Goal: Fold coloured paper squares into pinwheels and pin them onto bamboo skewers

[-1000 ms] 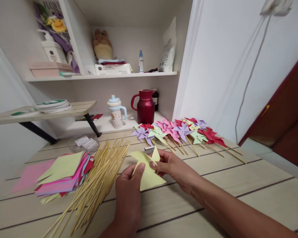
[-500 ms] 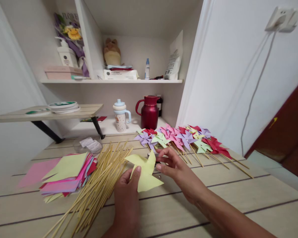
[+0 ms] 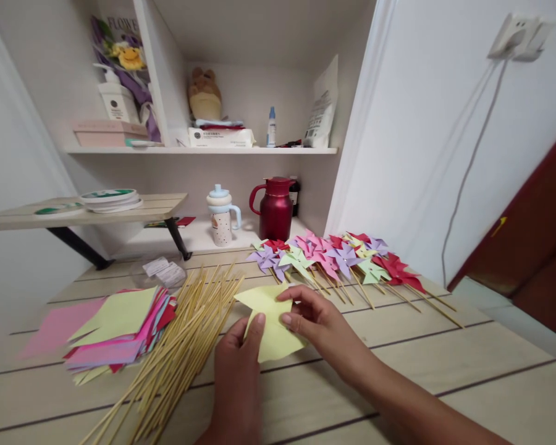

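Note:
A yellow paper pinwheel sheet [image 3: 274,334], cut into pointed blades, is held above the table between both hands. My left hand [image 3: 239,355] pinches its left edge, thumb on top and fingers underneath. My right hand [image 3: 319,318] is closed on the sheet's upper right part, thumb and forefinger on a blade; the exact tip is hidden by the fingers. Left of my left hand lies a loose bundle of thin wooden sticks [image 3: 185,346]. Finished paper pinwheels on sticks [image 3: 345,258] in pink, purple, green, yellow and red lie beyond my right hand.
A stack of coloured paper squares [image 3: 115,321] lies at the left, near a clear dish [image 3: 143,275] with small packets. A red jug [image 3: 276,213] and a speckled cup [image 3: 222,225] stand at the back. A small raised shelf [image 3: 162,206] stands at the back left.
My right hand has moved left onto the yellow sheet and now grips its upper right blade, which stood up free before. The left hand keeps its hold. The view has shifted slightly.

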The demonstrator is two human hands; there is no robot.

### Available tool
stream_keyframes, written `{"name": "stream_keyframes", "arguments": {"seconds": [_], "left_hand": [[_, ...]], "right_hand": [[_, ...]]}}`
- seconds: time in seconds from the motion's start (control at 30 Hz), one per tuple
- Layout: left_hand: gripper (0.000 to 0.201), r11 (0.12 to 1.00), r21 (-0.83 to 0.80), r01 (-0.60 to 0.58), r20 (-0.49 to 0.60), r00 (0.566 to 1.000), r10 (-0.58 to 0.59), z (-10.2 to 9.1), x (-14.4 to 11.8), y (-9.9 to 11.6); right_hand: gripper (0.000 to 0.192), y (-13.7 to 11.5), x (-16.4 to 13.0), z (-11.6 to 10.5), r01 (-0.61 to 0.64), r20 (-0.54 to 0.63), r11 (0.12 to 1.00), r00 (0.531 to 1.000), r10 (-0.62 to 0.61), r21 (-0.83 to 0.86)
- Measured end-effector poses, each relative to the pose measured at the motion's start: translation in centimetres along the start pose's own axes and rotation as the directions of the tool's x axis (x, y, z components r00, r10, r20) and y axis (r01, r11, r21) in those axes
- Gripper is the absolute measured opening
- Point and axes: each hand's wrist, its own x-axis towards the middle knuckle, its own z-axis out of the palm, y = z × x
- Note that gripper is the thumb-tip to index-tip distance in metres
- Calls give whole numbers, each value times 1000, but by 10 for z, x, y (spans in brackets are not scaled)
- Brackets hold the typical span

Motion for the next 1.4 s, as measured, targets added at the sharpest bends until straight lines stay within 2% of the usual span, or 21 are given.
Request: {"name": "stream_keyframes", "arguments": {"seconds": [0.13,0.3,0.6,0.73,0.97,1.03,1.17,1.23,1.3,1.4], "left_hand": [[38,999,-6,45,33,998,-45,3,-4,4],[39,997,46,56,27,998,-58,4,-6,4],[35,993,122,-4,9,1000,3,4,-5,4],[32,983,174,-59,-10,998,62,4,-5,4],[30,973,218,-73,-30,996,81,3,-5,6],[29,970,228,-84,-34,995,94,3,-5,6],[29,983,169,-68,-45,996,77,5,-6,9],[28,988,133,-75,-79,993,86,5,-7,11],[26,986,132,-104,-110,987,119,4,-7,12],[28,980,157,-125,-110,984,143,3,-6,12]], "right_hand": [[19,-1,1,-1,12,-25,997,1000,-14,-74],[15,-3,1,-2,15,-21,997,1000,-17,-82],[13,-6,1,0,-11,-69,988,998,0,-154],[15,-8,-1,1,-11,-62,987,998,1,-159],[21,-10,-3,2,-15,-26,990,1000,11,-138],[23,-12,-4,3,-16,-36,997,999,14,-78],[65,-14,-6,5,5,-69,971,998,12,239],[74,-13,-5,3,-13,-138,950,989,58,311],[74,-12,-3,1,-54,-168,937,979,119,345],[62,-13,-1,1,-123,-39,925,988,147,360]]}}
